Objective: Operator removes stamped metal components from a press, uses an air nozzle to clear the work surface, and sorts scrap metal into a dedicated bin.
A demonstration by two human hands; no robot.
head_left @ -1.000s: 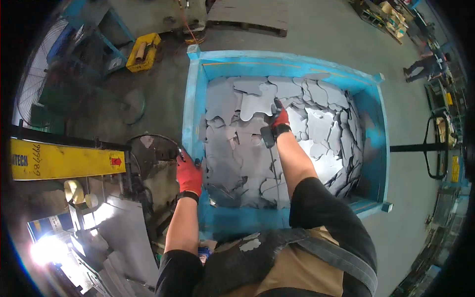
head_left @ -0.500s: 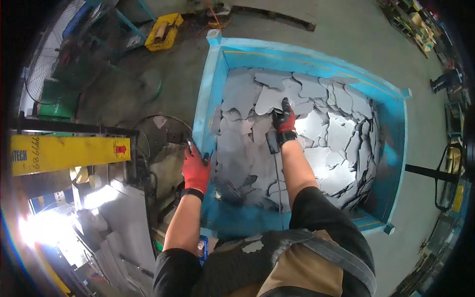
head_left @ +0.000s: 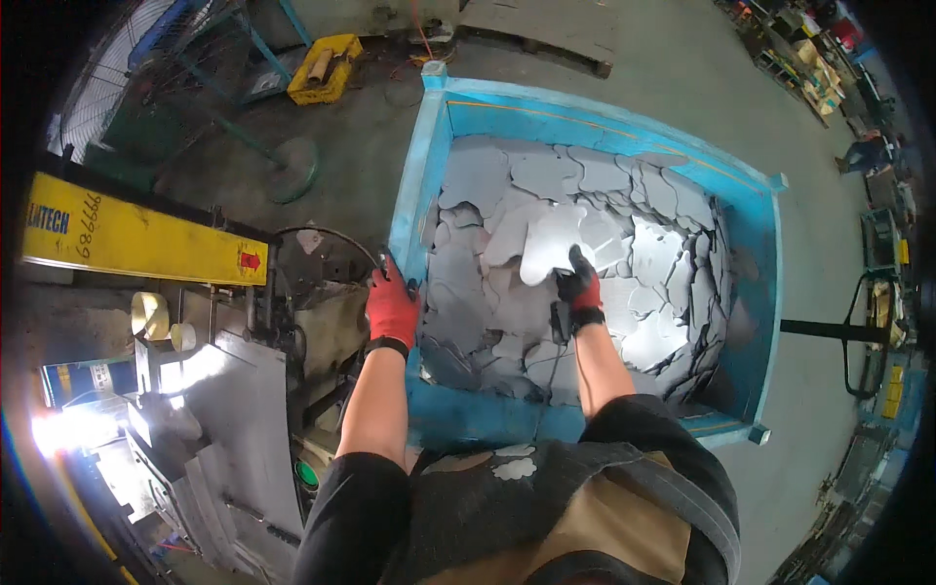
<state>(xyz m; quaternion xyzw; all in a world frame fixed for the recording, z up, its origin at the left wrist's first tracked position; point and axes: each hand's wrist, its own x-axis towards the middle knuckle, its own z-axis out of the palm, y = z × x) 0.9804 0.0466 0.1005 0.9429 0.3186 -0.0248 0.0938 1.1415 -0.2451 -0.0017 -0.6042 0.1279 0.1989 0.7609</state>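
Note:
A light blue metal bin [head_left: 624,112] stands in front of me, filled with flat grey sheet-metal pieces [head_left: 468,283] with curved outlines. My right hand [head_left: 582,283], in a red and black glove, pinches the near edge of one bright, lobed sheet-metal piece [head_left: 554,239] over the pile. The thumb lies on top of it; the fingers underneath are hidden. A dark handheld device [head_left: 560,320] with a cord hangs at my right wrist. My left hand [head_left: 393,304], gloved alike, grips the bin's left rim, thumb inside and fingers partly hidden.
A yellow machine beam [head_left: 146,229] reaches in from the left, above a grey metal panel [head_left: 249,419] and a bright lamp glare. Farther off are a yellow crate [head_left: 327,68] and a wooden pallet [head_left: 536,49]. A black bar [head_left: 834,331] stands out beyond the bin's right side.
My right hand has drawn back toward me, and the lobed piece has come with it, now tilted and brighter. My left hand stays at the rim. The view has shifted slightly.

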